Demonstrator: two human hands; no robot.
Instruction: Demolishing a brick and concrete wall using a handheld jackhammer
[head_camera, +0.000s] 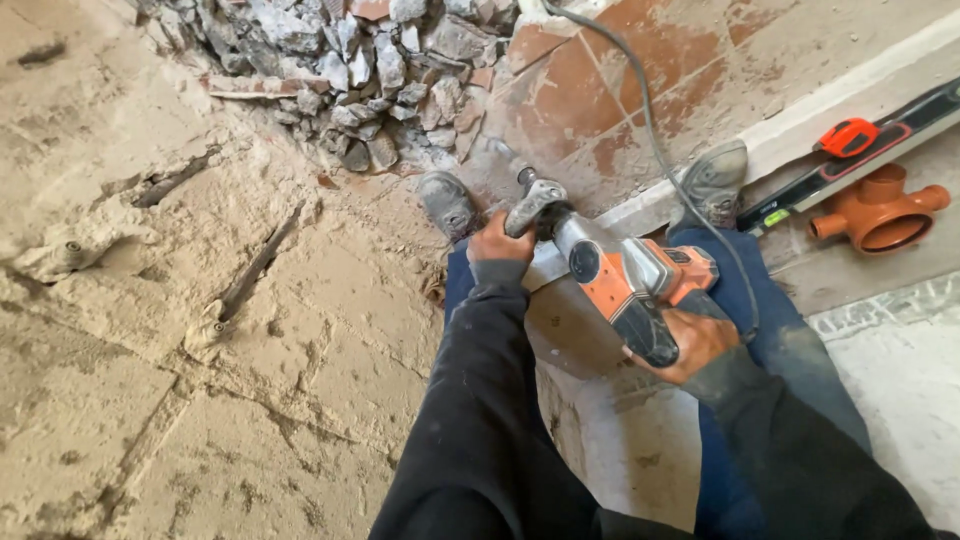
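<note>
— Where are your fingers right now?

— My left hand (497, 243) has its fingers curled tight round the grey side handle (530, 205) near the nose of the orange-and-grey rotary hammer (625, 285). My right hand (690, 345) is wrapped round the rear grip, fingers closed on it. Two hands, one fore and one aft, I'd say to steady a heavy, kicking tool.

— And the tool itself?

— It lies across my knees, nose toward eleven o'clock, its steel chisel bit (498, 152) angled down at the edge of the broken floor between my dusty grey boots (447, 203). Its black cable (655, 140) trails off toward twelve, clear of the bit.

— What's around you?

— At twelve o'clock a heap of grey and reddish rubble (370, 70) sits against the terracotta floor tiles (580, 90). From nine round to seven is rough sandy screed (200, 330), cracked, with a dark pipe showing in a groove. At two o'clock, well apart, lie a long black spirit level (850, 160) and an orange plastic pipe fitting (880, 210).
</note>
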